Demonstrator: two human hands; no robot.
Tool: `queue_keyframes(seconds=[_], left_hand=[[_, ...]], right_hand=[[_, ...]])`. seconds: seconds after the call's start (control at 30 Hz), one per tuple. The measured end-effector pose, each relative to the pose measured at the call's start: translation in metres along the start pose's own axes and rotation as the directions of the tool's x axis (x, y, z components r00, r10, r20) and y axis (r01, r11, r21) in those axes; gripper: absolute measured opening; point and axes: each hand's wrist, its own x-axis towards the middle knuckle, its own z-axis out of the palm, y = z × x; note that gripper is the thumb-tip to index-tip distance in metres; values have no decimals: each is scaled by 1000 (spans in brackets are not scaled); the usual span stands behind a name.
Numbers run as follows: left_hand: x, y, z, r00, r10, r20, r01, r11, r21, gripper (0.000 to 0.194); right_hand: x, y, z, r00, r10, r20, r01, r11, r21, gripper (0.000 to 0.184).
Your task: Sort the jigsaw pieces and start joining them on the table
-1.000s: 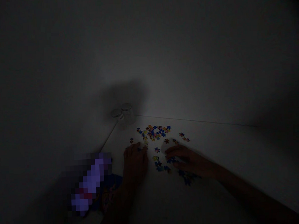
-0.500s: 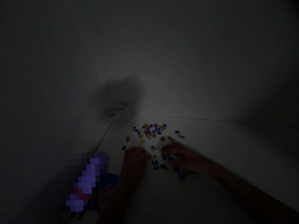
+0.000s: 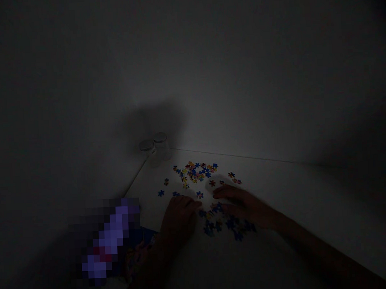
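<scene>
Left hand (image 3: 179,217) lay flat, open, just beside jigsaw pieces (image 3: 194,172) on the white table (image 3: 271,188); right hand (image 3: 243,206) spread open, resting among the pieces, neither visibly gripping one.

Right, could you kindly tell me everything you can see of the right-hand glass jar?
The jar is clear glass with a flat, silvery lid, and it stands upright at the far corner of the white table. A similar jar stands just left of it, apparently touching. No contents can be made out in the dim light, and no hand is near it.
</scene>
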Motion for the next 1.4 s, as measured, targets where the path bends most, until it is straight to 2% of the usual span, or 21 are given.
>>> queue_keyframes(seconds=[0.07,0.13,0.2,0.37,0.5,0.67,0.8,0.87,1.0,1.13,1.23,1.3,1.4], left_hand=[[2,-3,0,990,-138,-35,141,987,82,33],[4,-6,1,960,-271,-66,278,945,174,36],[5,-7,3,938,-340,-72,348,909,232,36],[6,-3,4,935,-354,-31,351,905,239,33],[5,-3,4,933,-358,-33,354,896,269,37],[3,-10,4,916,-383,-117,401,863,309,33],[6,-11,1,886,-424,-188,464,820,335,31],[11,-9,0,888,-420,-185,459,813,358,34],[22,-5,2,904,-414,-109,421,810,408,39],[21,-6,11,908,-412,-79,404,805,434,40],[14,-8,14,951,-303,-63,298,844,446,39],[10,-7,15,981,-195,4,174,884,434,40],[8,-5,13,987,-122,102,71,913,403,44]], right_hand=[[2,2,3,1000,-9,-28,8,1000,-29,37],[3,2,6,999,-29,-22,26,993,-113,38],[5,-1,9,999,-45,-4,43,974,-222,40],[12,-10,21,1000,-30,-9,23,893,-449,52],[17,-17,28,999,-39,-2,32,842,-538,53],[18,-17,27,997,-74,35,81,859,-505,50],[21,-8,21,997,-78,-3,72,937,-343,49],[22,-4,18,998,-64,-27,54,962,-269,50],[21,-5,15,999,-34,-1,34,982,-185,50],[19,-7,15,1000,-5,-12,3,990,-140,49],[19,-4,15,1000,-12,-10,11,991,-133,47],[20,-4,15,1000,-26,-15,23,989,-143,46],[20,-4,13,999,-42,-9,40,987,-157,45]])
